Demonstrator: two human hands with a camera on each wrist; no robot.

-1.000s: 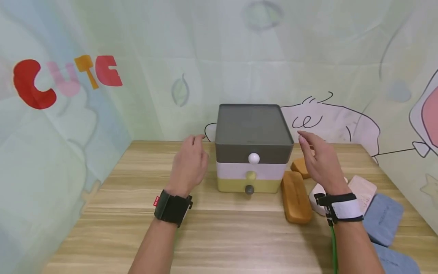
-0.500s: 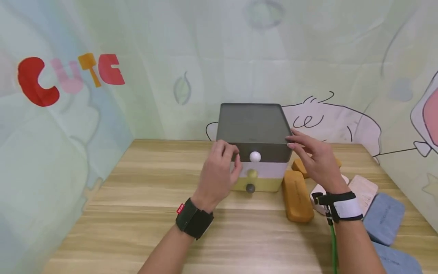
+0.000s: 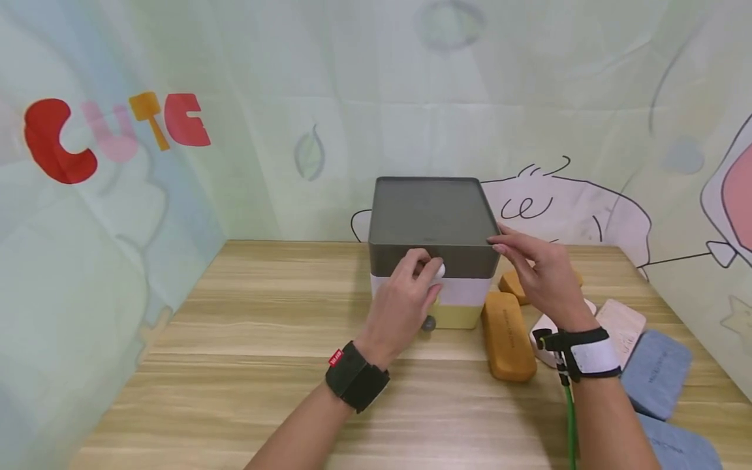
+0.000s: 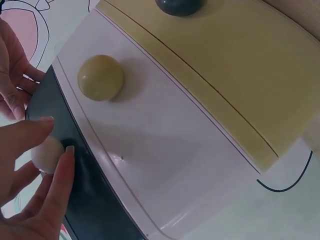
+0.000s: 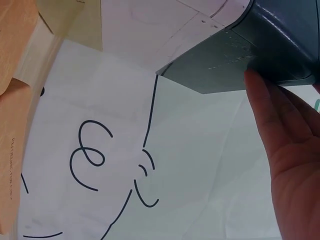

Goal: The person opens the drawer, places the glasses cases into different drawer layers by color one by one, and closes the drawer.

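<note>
A small drawer box stands against the back wall, with a dark grey top drawer (image 3: 464,261), a pale lilac middle drawer (image 4: 150,140) and a yellow bottom drawer (image 4: 240,65). At the top drawer's front, my left hand (image 3: 402,300) has thumb and fingers around the white knob (image 4: 48,155). The yellow knob (image 4: 100,78) and the dark grey knob (image 3: 429,323) are below it. My right hand (image 3: 546,274) touches the box's upper front right corner, its fingers fairly straight along the grey side in the right wrist view.
To the right of the box lie a long orange-brown block (image 3: 508,336) and another orange-brown block (image 3: 512,286) behind it. Farther right are a white rounded piece (image 3: 546,326), a pale pink block (image 3: 623,329) and blue blocks (image 3: 657,372) on the wooden table (image 3: 235,339).
My left hand has come in from the left of the box and taken hold of the white knob. My right hand has moved left to the box's corner.
</note>
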